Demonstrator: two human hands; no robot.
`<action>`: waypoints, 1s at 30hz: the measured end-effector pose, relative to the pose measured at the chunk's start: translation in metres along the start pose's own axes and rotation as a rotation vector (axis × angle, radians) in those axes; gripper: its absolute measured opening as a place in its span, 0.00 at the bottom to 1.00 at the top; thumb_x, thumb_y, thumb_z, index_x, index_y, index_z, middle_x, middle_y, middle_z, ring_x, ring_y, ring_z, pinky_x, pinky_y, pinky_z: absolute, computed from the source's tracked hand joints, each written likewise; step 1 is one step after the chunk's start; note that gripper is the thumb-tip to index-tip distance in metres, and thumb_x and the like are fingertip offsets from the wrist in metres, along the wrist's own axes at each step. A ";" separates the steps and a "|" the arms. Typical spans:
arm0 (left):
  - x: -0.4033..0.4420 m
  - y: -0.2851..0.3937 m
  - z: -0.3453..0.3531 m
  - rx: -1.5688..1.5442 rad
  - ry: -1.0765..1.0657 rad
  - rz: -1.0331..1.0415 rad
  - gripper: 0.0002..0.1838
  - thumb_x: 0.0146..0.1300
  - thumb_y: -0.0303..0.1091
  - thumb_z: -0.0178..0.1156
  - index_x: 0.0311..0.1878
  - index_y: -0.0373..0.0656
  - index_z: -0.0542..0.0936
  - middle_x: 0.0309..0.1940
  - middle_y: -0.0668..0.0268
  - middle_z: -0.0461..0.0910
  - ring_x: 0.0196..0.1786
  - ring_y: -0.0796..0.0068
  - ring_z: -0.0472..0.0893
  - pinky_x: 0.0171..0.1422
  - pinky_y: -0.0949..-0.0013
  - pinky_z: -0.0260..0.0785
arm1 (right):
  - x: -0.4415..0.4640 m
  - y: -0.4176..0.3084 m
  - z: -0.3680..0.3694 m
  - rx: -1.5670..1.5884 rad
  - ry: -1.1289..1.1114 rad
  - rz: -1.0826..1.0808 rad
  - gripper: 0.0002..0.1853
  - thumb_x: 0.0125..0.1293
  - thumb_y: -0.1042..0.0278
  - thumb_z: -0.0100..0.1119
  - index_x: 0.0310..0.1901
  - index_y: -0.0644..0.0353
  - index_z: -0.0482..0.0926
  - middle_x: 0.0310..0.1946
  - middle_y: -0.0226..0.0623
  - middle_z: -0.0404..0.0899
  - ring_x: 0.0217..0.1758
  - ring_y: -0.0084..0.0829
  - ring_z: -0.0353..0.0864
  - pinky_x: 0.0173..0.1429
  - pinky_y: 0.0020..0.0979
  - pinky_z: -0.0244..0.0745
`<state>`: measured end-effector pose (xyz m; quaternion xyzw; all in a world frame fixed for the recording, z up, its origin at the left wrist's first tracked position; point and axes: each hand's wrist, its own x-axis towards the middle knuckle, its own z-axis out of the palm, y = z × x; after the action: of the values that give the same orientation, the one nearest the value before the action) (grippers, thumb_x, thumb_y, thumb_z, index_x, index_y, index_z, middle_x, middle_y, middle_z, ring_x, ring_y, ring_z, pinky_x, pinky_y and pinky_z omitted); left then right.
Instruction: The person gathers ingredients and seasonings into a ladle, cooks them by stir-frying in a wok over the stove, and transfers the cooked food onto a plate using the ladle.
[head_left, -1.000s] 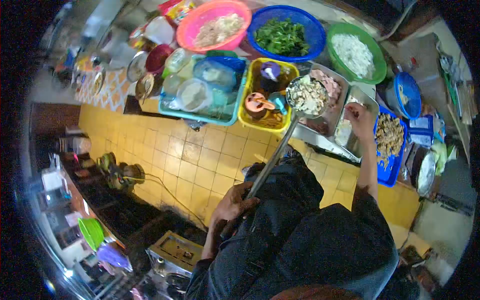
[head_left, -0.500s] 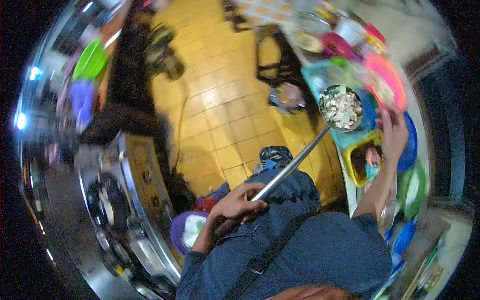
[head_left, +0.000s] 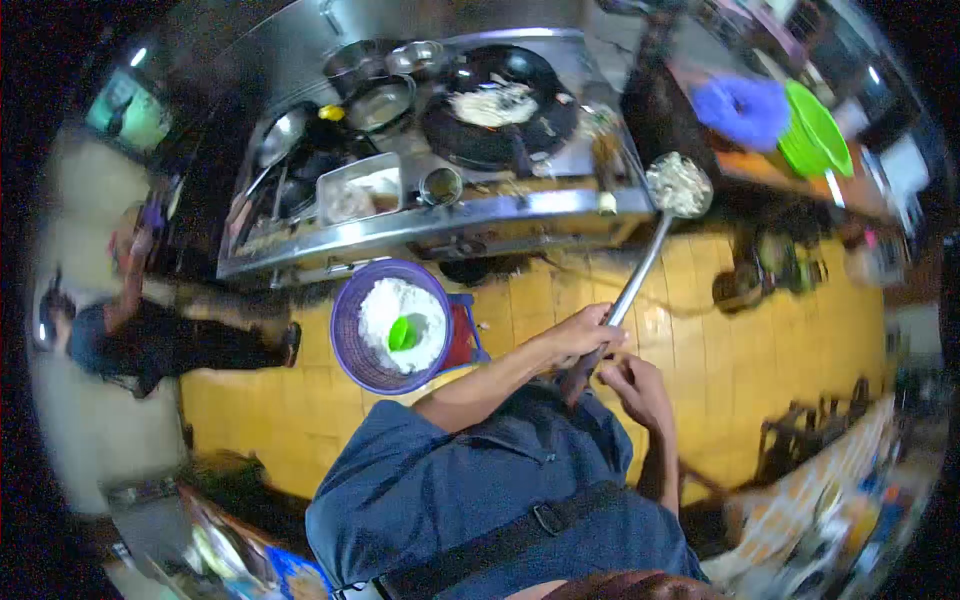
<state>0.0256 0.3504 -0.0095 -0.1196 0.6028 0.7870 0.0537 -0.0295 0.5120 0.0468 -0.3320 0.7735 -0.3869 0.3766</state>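
Note:
My left hand [head_left: 585, 335] is wrapped round the long metal handle of a ladle [head_left: 648, 255]. The ladle's round bowl holds chopped, pale food pieces [head_left: 680, 185] and hangs in front of the stove's right end. Just beside the lower handle, my right hand [head_left: 642, 390] is loosely curled, with nothing visible in it. Beyond the ladle, to the left, a large black wok [head_left: 450, 140] on the stove contains whitish strips of food [head_left: 495, 103].
A purple basket [head_left: 347, 350] of white powder with a green scoop [head_left: 402, 334] stands left of my arm. Along the stove [head_left: 540, 203] sit a metal tray [head_left: 360, 188] and several pans. Another person [head_left: 180, 335] is at far left. Green baskets [head_left: 815, 130] are at right.
My view has turned from the side table to the stove. The filled ladle has come along in my left hand. My right hand has left the table and come close to the handle.

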 end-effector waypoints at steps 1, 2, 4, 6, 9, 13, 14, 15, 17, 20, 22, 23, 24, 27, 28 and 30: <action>0.015 0.013 -0.023 -0.034 0.111 -0.011 0.10 0.58 0.36 0.58 0.35 0.42 0.69 0.23 0.71 0.71 0.28 0.84 0.72 0.31 0.78 0.66 | 0.037 -0.023 0.006 0.033 -0.036 -0.048 0.11 0.57 0.67 0.54 0.36 0.68 0.70 0.21 0.37 0.72 0.26 0.30 0.75 0.32 0.27 0.72; 0.026 0.021 -0.036 -0.069 0.212 -0.034 0.11 0.58 0.37 0.58 0.35 0.42 0.70 0.26 0.71 0.72 0.32 0.84 0.72 0.34 0.78 0.66 | 0.065 -0.037 0.012 0.015 -0.079 -0.073 0.11 0.57 0.67 0.54 0.36 0.68 0.70 0.21 0.37 0.72 0.26 0.30 0.75 0.32 0.27 0.72; 0.054 0.034 -0.082 -0.088 0.276 0.005 0.12 0.59 0.39 0.57 0.37 0.40 0.71 0.29 0.70 0.73 0.34 0.82 0.72 0.37 0.76 0.66 | 0.132 -0.059 0.027 0.977 0.047 0.258 0.07 0.55 0.70 0.50 0.31 0.65 0.69 0.21 0.35 0.70 0.20 0.29 0.72 0.24 0.29 0.70; 0.069 0.036 -0.139 0.021 0.339 0.083 0.15 0.61 0.42 0.55 0.41 0.39 0.73 0.34 0.69 0.75 0.38 0.79 0.72 0.43 0.73 0.66 | 0.212 -0.041 0.023 0.859 -0.130 0.134 0.03 0.53 0.73 0.45 0.26 0.62 0.65 0.13 0.36 0.65 0.10 0.26 0.64 0.11 0.29 0.61; 0.096 -0.001 -0.242 0.091 0.526 0.325 0.24 0.62 0.51 0.53 0.50 0.39 0.73 0.46 0.66 0.75 0.48 0.77 0.70 0.54 0.70 0.62 | 0.323 -0.058 0.026 0.405 -0.059 -0.001 0.08 0.55 0.68 0.50 0.24 0.64 0.69 0.12 0.39 0.67 0.11 0.32 0.67 0.16 0.34 0.65; 0.051 0.024 -0.280 -0.026 0.734 -0.052 0.25 0.60 0.49 0.55 0.51 0.38 0.73 0.48 0.66 0.74 0.49 0.76 0.71 0.55 0.70 0.62 | 0.432 -0.046 0.045 -0.754 0.131 -0.324 0.19 0.50 0.67 0.57 0.43 0.69 0.73 0.32 0.56 0.77 0.39 0.54 0.76 0.42 0.42 0.73; 0.056 -0.002 -0.296 -0.001 0.765 -0.003 0.24 0.60 0.49 0.55 0.50 0.38 0.74 0.44 0.67 0.77 0.44 0.78 0.72 0.50 0.71 0.64 | 0.458 -0.029 0.047 -0.870 0.110 -0.328 0.24 0.49 0.70 0.58 0.48 0.70 0.68 0.30 0.56 0.77 0.37 0.53 0.77 0.43 0.43 0.73; 0.055 -0.010 -0.300 -0.011 0.762 -0.005 0.24 0.60 0.49 0.55 0.50 0.38 0.74 0.44 0.67 0.77 0.44 0.78 0.72 0.50 0.71 0.64 | 0.455 -0.042 0.034 -0.877 0.105 -0.321 0.24 0.49 0.70 0.58 0.48 0.70 0.68 0.30 0.56 0.77 0.37 0.53 0.77 0.43 0.43 0.73; 0.056 -0.014 -0.310 -0.042 0.698 -0.124 0.22 0.60 0.47 0.55 0.49 0.40 0.74 0.40 0.68 0.78 0.40 0.80 0.74 0.48 0.73 0.65 | 0.432 -0.096 0.000 -1.014 -0.116 -0.319 0.26 0.50 0.71 0.57 0.51 0.71 0.64 0.29 0.58 0.77 0.35 0.54 0.77 0.42 0.44 0.74; 0.073 -0.018 -0.313 -0.029 0.782 -0.200 0.21 0.58 0.48 0.57 0.44 0.39 0.77 0.35 0.67 0.79 0.34 0.79 0.75 0.39 0.72 0.67 | 0.429 -0.092 0.004 -0.863 0.095 -0.204 0.23 0.52 0.70 0.56 0.49 0.72 0.65 0.26 0.56 0.77 0.32 0.53 0.78 0.37 0.46 0.73; 0.095 -0.016 -0.317 -0.123 0.780 -0.156 0.25 0.54 0.51 0.59 0.41 0.35 0.77 0.34 0.62 0.79 0.32 0.75 0.76 0.38 0.69 0.67 | 0.452 -0.032 0.037 -0.813 0.216 -0.334 0.21 0.53 0.70 0.55 0.48 0.71 0.66 0.25 0.56 0.76 0.30 0.53 0.78 0.35 0.46 0.73; 0.110 -0.022 -0.322 -0.131 0.774 -0.153 0.25 0.54 0.51 0.59 0.41 0.35 0.77 0.34 0.62 0.79 0.32 0.75 0.76 0.38 0.69 0.67 | 0.457 -0.026 0.040 -0.701 0.210 -0.431 0.19 0.55 0.70 0.53 0.47 0.69 0.67 0.22 0.55 0.75 0.28 0.54 0.77 0.33 0.47 0.71; 0.123 -0.029 -0.328 -0.087 0.793 -0.166 0.26 0.54 0.51 0.60 0.42 0.35 0.77 0.34 0.61 0.79 0.30 0.74 0.76 0.38 0.69 0.68 | 0.462 -0.021 0.043 -0.592 0.195 -0.528 0.17 0.57 0.69 0.52 0.46 0.68 0.68 0.19 0.55 0.74 0.25 0.54 0.76 0.31 0.47 0.70; 0.134 -0.019 -0.333 -0.061 0.804 -0.137 0.29 0.51 0.53 0.61 0.45 0.35 0.74 0.32 0.59 0.78 0.28 0.71 0.76 0.35 0.67 0.68 | 0.453 -0.070 0.002 -0.552 -0.027 -0.431 0.15 0.57 0.71 0.50 0.47 0.65 0.69 0.23 0.55 0.75 0.27 0.54 0.76 0.30 0.45 0.69; 0.137 -0.017 -0.334 -0.069 0.797 -0.186 0.29 0.51 0.53 0.61 0.45 0.36 0.74 0.32 0.59 0.78 0.27 0.71 0.76 0.33 0.67 0.68 | 0.443 -0.094 -0.011 -0.600 -0.063 -0.433 0.15 0.57 0.72 0.50 0.47 0.64 0.70 0.25 0.54 0.75 0.27 0.53 0.76 0.29 0.44 0.69; 0.158 -0.049 -0.344 -0.155 0.802 -0.196 0.30 0.48 0.53 0.62 0.45 0.36 0.73 0.29 0.61 0.78 0.23 0.73 0.74 0.27 0.69 0.67 | 0.411 -0.134 -0.032 -0.713 -0.043 -0.428 0.15 0.57 0.72 0.50 0.48 0.63 0.71 0.26 0.53 0.76 0.28 0.52 0.76 0.29 0.44 0.70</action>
<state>-0.0732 0.0234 -0.1795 -0.4771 0.5005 0.7124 -0.1198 -0.2299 0.1280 0.0402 -0.6029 0.7644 -0.1576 0.1652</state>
